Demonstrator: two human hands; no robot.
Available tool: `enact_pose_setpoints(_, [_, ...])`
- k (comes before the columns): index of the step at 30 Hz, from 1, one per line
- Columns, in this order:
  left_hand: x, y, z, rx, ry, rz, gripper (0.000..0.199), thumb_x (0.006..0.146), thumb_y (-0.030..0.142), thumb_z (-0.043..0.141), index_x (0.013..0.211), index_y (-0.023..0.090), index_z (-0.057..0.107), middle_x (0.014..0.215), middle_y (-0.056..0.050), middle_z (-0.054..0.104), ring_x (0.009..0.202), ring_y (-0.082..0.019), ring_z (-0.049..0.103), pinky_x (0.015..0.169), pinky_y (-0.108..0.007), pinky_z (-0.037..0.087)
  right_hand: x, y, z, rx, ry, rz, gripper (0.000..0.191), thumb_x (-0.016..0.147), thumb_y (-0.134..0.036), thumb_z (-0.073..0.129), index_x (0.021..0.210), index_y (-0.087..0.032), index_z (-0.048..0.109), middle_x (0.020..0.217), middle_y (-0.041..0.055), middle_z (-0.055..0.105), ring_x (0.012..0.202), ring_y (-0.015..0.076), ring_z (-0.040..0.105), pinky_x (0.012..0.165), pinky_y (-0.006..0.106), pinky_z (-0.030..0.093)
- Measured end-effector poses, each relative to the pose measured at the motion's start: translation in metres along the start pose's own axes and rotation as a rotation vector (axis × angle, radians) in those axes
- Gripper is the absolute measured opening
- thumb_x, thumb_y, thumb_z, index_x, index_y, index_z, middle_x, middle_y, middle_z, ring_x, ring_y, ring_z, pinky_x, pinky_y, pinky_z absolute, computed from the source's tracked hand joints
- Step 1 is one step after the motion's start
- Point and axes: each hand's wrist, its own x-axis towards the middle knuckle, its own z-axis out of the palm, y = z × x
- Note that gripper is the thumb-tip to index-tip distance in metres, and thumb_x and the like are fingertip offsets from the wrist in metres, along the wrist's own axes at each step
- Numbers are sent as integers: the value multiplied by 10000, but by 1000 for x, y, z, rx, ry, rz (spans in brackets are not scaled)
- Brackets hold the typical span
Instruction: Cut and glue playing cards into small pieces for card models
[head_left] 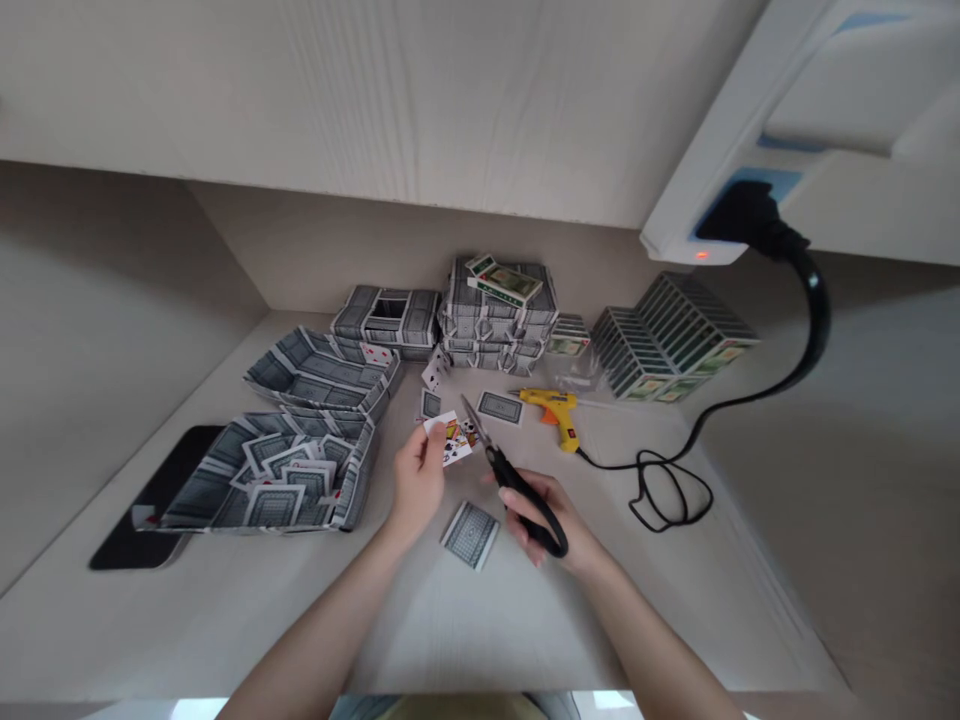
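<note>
Between the thumb and fingers of my left hand point(420, 482) is a face-up playing card point(454, 440) with a printed court figure. My right hand point(541, 515) grips black-handled scissors point(517, 478), their blades pointing up and left beside the card's right edge. Whether the blades touch the card I cannot tell. Below the hands a face-down card point(470, 535) lies on the table, and another face-down card point(500, 407) lies beyond the scissors. A small card piece point(430, 404) and a folded card point(436, 370) sit past my left hand.
A yellow glue gun point(555, 412) lies right, its black cord point(667, 490) looped on the table. Left are card-built trays point(360, 470), one holding loose cards, over a dark flat object point(142, 510). Card-covered boxes point(495, 320) and stacked card packs point(667, 345) stand behind. A power strip point(720, 200) hangs upper right.
</note>
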Motion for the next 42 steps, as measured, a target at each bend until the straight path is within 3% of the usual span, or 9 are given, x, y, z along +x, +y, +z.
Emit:
enact_pose_setpoints(9, [6, -7, 1, 111, -135, 28, 285, 767, 408, 509, 835, 152, 614, 738, -26, 655, 653, -132, 587, 567, -213, 439, 11, 4, -20, -192, 376, -143, 534, 670, -454, 641, 1089, -152, 509, 473, -51, 513, 306, 73, 382, 286, 187, 297])
enact_pose_setpoints(12, [8, -14, 1, 334, -209, 111, 252, 763, 386, 508, 706, 157, 597, 652, -12, 619, 586, -120, 551, 532, -212, 398, 14, 11, -24, -308, 476, -199, 542, 625, -431, 680, 1060, -137, 548, 491, -37, 519, 349, 80, 395, 313, 192, 298])
enact_pose_setpoints(16, [8, -18, -1, 718, -262, 271, 271, 754, 346, 513, 546, 172, 489, 553, 12, 510, 536, -111, 472, 527, -225, 339, 17, 15, -24, -314, 517, -225, 510, 638, -419, 667, 1047, -137, 553, 500, -33, 521, 343, 80, 385, 322, 203, 301])
enact_pose_setpoints(20, [8, -15, -1, 809, -219, 357, 150, 764, 308, 501, 679, 184, 511, 660, -7, 533, 643, -139, 503, 598, -250, 376, 16, 10, -22, -214, 550, -243, 520, 659, -410, 650, 1083, -141, 515, 496, -37, 519, 326, 82, 379, 311, 210, 299])
enact_pose_setpoints(24, [4, -12, 6, 776, -240, 425, 102, 767, 244, 500, 844, 189, 538, 860, -51, 578, 874, -186, 523, 779, -311, 407, 15, 4, -25, -129, 562, -242, 539, 672, -443, 629, 1102, -145, 499, 491, -44, 503, 312, 77, 368, 295, 207, 290])
enact_pose_setpoints(29, [-4, -10, 23, 747, -449, 441, 218, 743, 167, 493, 948, 198, 562, 962, -59, 597, 936, -192, 536, 826, -315, 419, 15, 1, -28, -116, 577, -273, 510, 652, -433, 659, 1060, -163, 515, 492, -43, 504, 326, 81, 383, 296, 210, 295])
enact_pose_setpoints(32, [4, -7, 36, 804, -547, 444, 294, 723, 185, 522, 1014, 192, 559, 1023, -76, 592, 945, -200, 544, 821, -302, 422, 14, 1, -26, -127, 575, -282, 500, 655, -431, 659, 1049, -156, 519, 489, -42, 504, 334, 83, 394, 308, 212, 300])
enact_pose_setpoints(39, [44, -8, 74, 1110, -220, 312, 610, 711, 515, 512, 1120, 62, 510, 1075, -188, 530, 1054, -330, 432, 845, -423, 357, 14, -1, -24, -94, 533, -265, 518, 636, -464, 665, 1026, -156, 520, 490, -48, 517, 304, 74, 388, 300, 208, 291])
enact_pose_setpoints(42, [43, -16, 81, 1157, -196, 339, 615, 739, 540, 462, 1149, 84, 507, 1162, -187, 481, 1058, -340, 402, 845, -451, 330, 14, -1, -27, -5, 528, -232, 501, 629, -476, 663, 991, -161, 519, 492, -50, 524, 295, 75, 398, 282, 203, 291])
